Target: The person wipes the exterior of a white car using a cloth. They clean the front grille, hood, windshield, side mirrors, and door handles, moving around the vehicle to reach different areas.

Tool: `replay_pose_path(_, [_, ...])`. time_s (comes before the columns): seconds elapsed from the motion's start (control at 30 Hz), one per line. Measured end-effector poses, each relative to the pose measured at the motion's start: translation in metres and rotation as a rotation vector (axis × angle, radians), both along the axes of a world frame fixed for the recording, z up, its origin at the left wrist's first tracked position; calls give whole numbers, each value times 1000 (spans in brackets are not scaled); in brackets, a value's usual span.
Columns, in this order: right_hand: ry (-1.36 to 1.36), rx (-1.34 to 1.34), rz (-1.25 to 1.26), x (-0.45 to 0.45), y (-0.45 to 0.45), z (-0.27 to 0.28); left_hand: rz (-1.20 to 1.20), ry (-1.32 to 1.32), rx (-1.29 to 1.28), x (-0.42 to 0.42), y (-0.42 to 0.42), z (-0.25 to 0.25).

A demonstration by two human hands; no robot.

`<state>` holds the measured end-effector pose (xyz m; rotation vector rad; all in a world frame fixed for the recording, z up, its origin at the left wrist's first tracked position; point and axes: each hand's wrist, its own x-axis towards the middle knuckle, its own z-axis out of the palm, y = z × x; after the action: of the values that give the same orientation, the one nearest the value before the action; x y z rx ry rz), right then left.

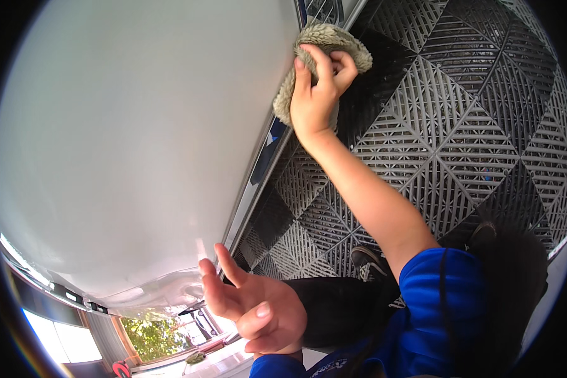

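A silver-white car body panel (pixel 123 141) with a chrome strip (pixel 248 198) along its edge fills the left of the view. At the top centre my right hand (pixel 319 85) presses a fluffy beige cloth or wash mitt (pixel 330 38) against the car's edge, with bent fingers on the pile. Part of the strip lies hidden under it. Lower down, my left hand (pixel 253 302) is raised beside the panel with fingers spread and nothing in it.
Interlocking slatted plastic floor tiles (pixel 434 151), grey and black, lie to the right. My shoe (pixel 368 262) rests on them. At the bottom left are a window (pixel 156 335), a red round object (pixel 121 369) and a small green item (pixel 195 357) on a pale surface.
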<state>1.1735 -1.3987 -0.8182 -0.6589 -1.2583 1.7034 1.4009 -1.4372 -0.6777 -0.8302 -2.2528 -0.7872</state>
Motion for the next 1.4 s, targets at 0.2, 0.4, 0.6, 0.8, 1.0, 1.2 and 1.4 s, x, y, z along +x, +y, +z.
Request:
replay_pose_path(0.2, [52, 35, 225, 65, -99, -28, -17, -36, -24, -14, -1, -14])
replay_pose_path(0.4, [91, -8, -118, -22, 17, -19, -45, -76, -31, -15, 2, -12])
replay_pose_path(0.6, [54, -267, 81, 9, -21, -15, -78, -89, -27, -27, 13, -28])
replay_pose_path(0.8, [48, -431, 68, -21, 37, -17, -90, -156, 22, -44, 34, -43])
replay_pose_path(1.0, [116, -459, 63, -16, 26, -25, -140, -141, -33, -57, 48, -59])
replay_pose_path(1.2, [119, -353, 40, -54, 46, -39, -41, -212, -37, -71, 48, -73])
replay_pose_path(1.4, [-8, -77, -248, -219, 275, -84, -15, -231, -75, -64, 39, -70])
